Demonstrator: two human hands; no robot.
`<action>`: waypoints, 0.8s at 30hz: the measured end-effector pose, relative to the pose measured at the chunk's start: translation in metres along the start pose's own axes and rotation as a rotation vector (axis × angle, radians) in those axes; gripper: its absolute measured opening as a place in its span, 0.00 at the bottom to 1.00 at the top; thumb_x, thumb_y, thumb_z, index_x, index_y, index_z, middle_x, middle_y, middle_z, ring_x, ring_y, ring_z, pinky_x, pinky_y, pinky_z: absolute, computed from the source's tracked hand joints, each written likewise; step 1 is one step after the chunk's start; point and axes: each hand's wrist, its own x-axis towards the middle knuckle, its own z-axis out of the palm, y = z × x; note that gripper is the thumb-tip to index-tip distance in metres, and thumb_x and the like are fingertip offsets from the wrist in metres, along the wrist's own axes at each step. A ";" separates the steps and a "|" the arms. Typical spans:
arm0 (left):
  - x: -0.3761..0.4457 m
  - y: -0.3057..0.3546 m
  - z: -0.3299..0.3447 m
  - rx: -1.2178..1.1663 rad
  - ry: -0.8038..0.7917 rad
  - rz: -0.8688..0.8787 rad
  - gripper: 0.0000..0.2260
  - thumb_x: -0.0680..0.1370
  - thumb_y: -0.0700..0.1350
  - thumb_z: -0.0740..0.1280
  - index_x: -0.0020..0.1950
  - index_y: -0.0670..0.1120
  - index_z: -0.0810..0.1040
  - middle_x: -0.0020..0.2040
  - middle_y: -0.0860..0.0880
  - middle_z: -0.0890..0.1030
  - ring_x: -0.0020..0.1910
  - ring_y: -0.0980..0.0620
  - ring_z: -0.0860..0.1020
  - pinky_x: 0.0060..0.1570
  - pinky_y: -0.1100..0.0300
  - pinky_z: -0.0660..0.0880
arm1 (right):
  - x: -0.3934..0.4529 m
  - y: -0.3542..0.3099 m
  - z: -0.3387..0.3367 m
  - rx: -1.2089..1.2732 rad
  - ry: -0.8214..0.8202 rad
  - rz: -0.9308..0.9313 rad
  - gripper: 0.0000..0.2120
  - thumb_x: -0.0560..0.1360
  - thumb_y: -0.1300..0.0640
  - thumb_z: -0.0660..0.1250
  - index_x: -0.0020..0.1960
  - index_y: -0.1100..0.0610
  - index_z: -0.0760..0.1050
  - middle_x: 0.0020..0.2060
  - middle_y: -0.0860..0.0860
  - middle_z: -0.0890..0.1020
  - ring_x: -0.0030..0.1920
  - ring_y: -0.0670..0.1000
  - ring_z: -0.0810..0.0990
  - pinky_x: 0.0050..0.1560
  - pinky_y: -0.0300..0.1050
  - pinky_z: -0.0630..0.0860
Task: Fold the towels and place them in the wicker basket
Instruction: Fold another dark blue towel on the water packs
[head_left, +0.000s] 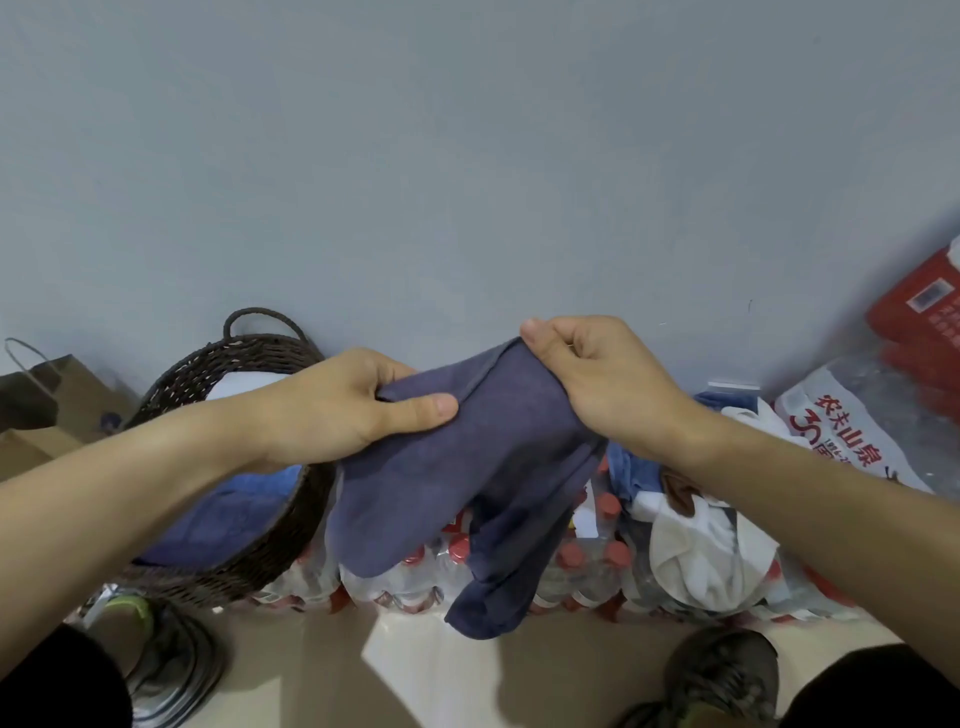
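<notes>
The forearm hides much of the wicker basket (249, 530); red box (919, 312) cropped.

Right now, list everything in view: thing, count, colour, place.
Held towel: one, dark blue, hanging between both hands.
Basket: one, dark brown wicker, left, against the wall.
Towels in basket: count unclear, blue, with something white behind.
Bottles: many, clear with red caps, wrapped packs on the floor.
Cloth pile: white and blue, on the packs, right.
Paper bag: one, brown, far left.
Red box: one, far right.
Shoes: two, grey, bottom.
Left hand: grip on the towel's left edge.
Right hand: grip on its top right corner.
</notes>
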 end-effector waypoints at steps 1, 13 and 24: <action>0.000 -0.002 -0.001 -0.024 0.027 -0.007 0.22 0.72 0.61 0.71 0.48 0.42 0.84 0.47 0.42 0.86 0.51 0.41 0.84 0.57 0.43 0.78 | 0.002 0.004 -0.004 -0.023 -0.015 0.042 0.29 0.82 0.45 0.59 0.39 0.72 0.67 0.30 0.55 0.68 0.32 0.52 0.66 0.34 0.47 0.64; 0.011 -0.005 0.035 -0.219 0.143 0.176 0.17 0.76 0.59 0.64 0.47 0.47 0.85 0.44 0.44 0.86 0.43 0.52 0.83 0.46 0.54 0.80 | -0.013 -0.002 0.004 -0.019 -0.502 -0.069 0.33 0.71 0.46 0.76 0.72 0.45 0.66 0.66 0.44 0.77 0.66 0.41 0.76 0.66 0.45 0.74; 0.007 -0.011 0.000 -0.210 -0.187 -0.022 0.20 0.66 0.51 0.78 0.50 0.40 0.84 0.51 0.39 0.85 0.47 0.46 0.83 0.47 0.55 0.80 | -0.003 0.011 -0.011 0.210 -0.162 0.024 0.10 0.82 0.53 0.63 0.56 0.57 0.78 0.43 0.48 0.85 0.42 0.45 0.83 0.34 0.39 0.78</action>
